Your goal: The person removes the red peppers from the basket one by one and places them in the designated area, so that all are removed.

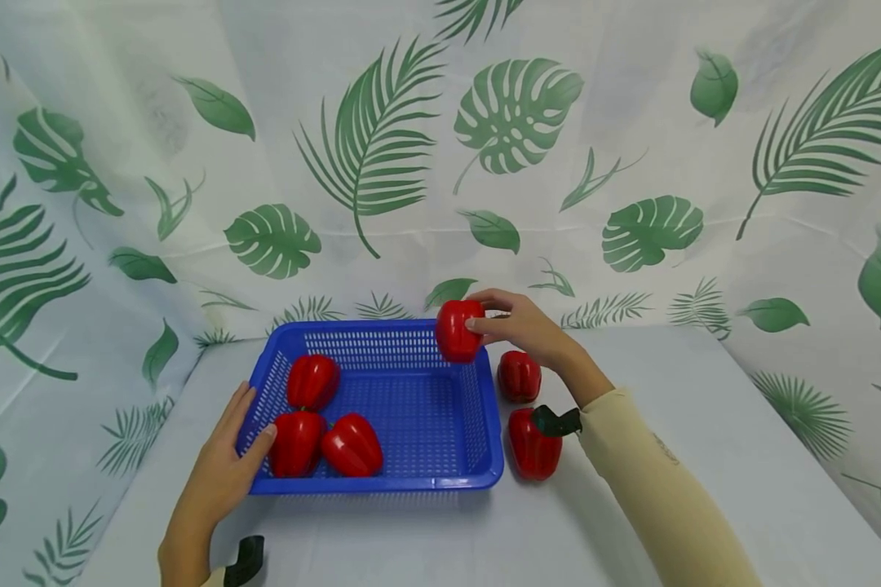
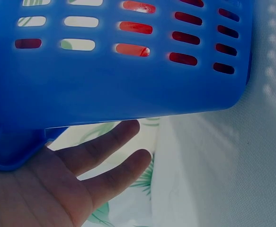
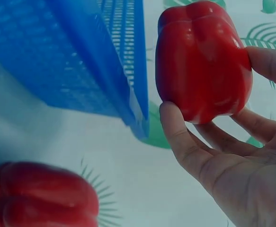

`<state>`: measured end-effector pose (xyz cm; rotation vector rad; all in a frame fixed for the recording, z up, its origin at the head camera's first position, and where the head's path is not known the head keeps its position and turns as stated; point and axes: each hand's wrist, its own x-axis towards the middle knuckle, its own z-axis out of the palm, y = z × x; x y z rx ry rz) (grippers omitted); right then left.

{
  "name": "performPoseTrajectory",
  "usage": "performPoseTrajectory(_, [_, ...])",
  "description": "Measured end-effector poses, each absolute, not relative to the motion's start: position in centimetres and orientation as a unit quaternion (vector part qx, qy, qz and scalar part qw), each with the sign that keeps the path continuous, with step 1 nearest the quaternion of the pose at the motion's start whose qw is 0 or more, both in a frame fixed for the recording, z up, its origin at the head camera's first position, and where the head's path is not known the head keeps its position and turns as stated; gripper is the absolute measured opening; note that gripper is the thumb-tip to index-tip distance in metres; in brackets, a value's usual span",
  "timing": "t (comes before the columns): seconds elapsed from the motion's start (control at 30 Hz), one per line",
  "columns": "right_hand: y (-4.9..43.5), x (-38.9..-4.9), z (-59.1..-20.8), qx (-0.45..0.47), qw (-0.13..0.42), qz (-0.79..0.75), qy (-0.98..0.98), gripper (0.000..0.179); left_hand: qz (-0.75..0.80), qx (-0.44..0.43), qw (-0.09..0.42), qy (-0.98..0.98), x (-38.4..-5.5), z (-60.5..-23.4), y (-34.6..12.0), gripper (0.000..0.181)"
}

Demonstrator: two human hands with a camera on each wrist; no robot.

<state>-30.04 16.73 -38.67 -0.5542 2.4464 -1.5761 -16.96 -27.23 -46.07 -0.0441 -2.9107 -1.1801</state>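
Observation:
A red bell pepper (image 1: 458,331) is held in my right hand (image 1: 515,326), raised over the right rim of the blue plastic basket (image 1: 338,487). In the right wrist view, my thumb and fingertips grip the pepper (image 3: 204,61) by its sides, beside the basket wall. My left hand (image 1: 219,465) rests at the basket's left side, thumb laid over the rim. The left wrist view shows two fingers (image 2: 114,182) stretched out straight below the rim. Three red bell peppers, one at the back (image 1: 313,381) and two nearer the front (image 1: 352,445), lie in the basket's left half.
Two more red bell peppers, one farther back (image 1: 520,376) and one nearer (image 1: 534,444), lie on the white table (image 1: 653,391) just right of the basket. A leaf-printed sheet (image 1: 382,269) hangs behind and beside the table.

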Motion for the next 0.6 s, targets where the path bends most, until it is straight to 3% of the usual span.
performPoseTrajectory(0.6, [22.0, -28.6, -39.7, -0.135, 0.070, -0.534, 0.831, 0.064, -0.376, -0.005, -0.006, -0.927, -17.0, -46.1, -27.3, 0.083])
